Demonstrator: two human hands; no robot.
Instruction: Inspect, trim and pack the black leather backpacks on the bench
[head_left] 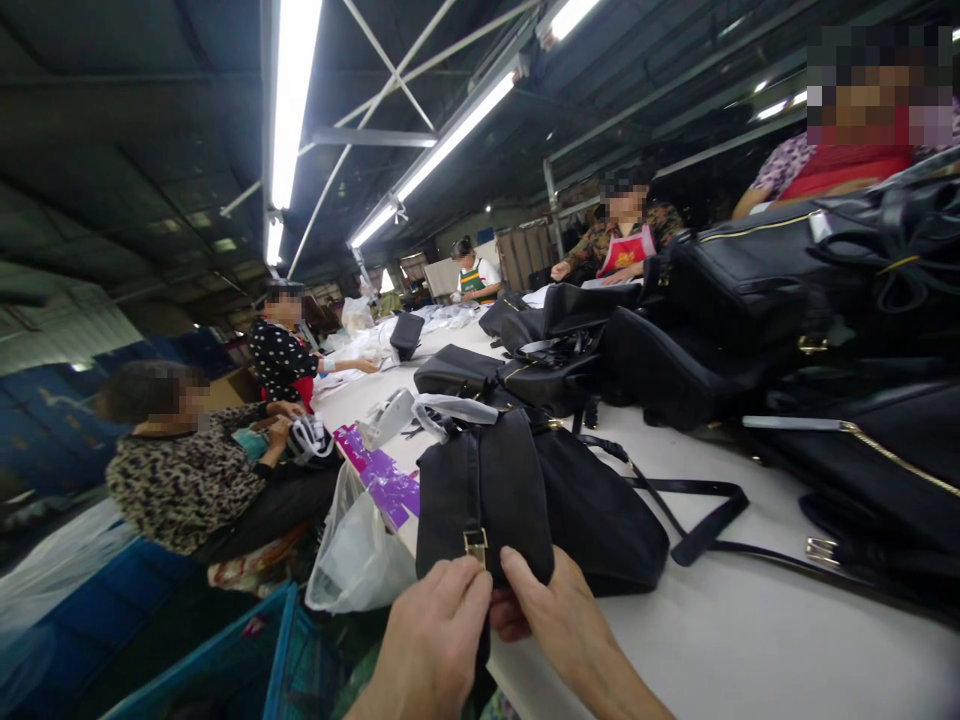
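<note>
A black handbag (517,490) with a front flap lies at the near edge of the white table, its handle wrapped in pale film. Down the middle of the flap runs a strap with a gold buckle (475,543). Just below that buckle, my left hand (439,625) is closed, its fingers pinching the strap end. My right hand (559,620) grips the lower edge of the flap, thumb on top and fingers curled beneath. What the fingers under the flap touch is hidden.
More black bags (720,330) are heaped along the right of the table (720,640). A clear plastic bag (360,550) hangs off the left edge by purple tape (382,475). Blue crates (247,650) stand on the floor. Several people work around the table.
</note>
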